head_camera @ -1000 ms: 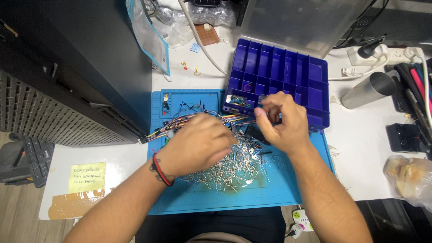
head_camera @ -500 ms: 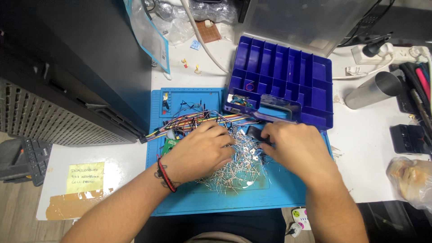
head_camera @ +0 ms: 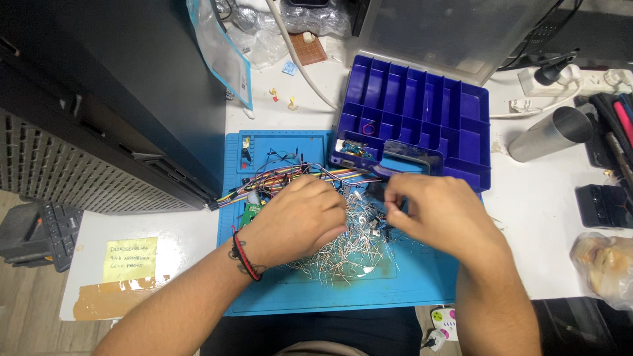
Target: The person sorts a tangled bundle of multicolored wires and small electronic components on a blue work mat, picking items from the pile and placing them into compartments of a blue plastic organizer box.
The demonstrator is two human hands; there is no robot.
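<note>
The left hand point(head_camera: 300, 214) lies curled over the heap of small wire-legged components point(head_camera: 353, 254) on the blue mat point(head_camera: 422, 283), steadying it. The right hand point(head_camera: 438, 214), fingertips together, seems to pinch one piece just beside the purple compartment tray point(head_camera: 422, 105), though the piece is too small to tell.

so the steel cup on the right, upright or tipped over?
Tipped over. The steel cup lies on its side on the white table, open mouth facing right.

Two hands over one blue mat point(head_camera: 422, 290), one heap of wire-legged components point(head_camera: 356, 254). One purple compartment tray point(head_camera: 422, 99), one steel tumbler point(head_camera: 550, 134), one yellow note point(head_camera: 130, 259).
</note>
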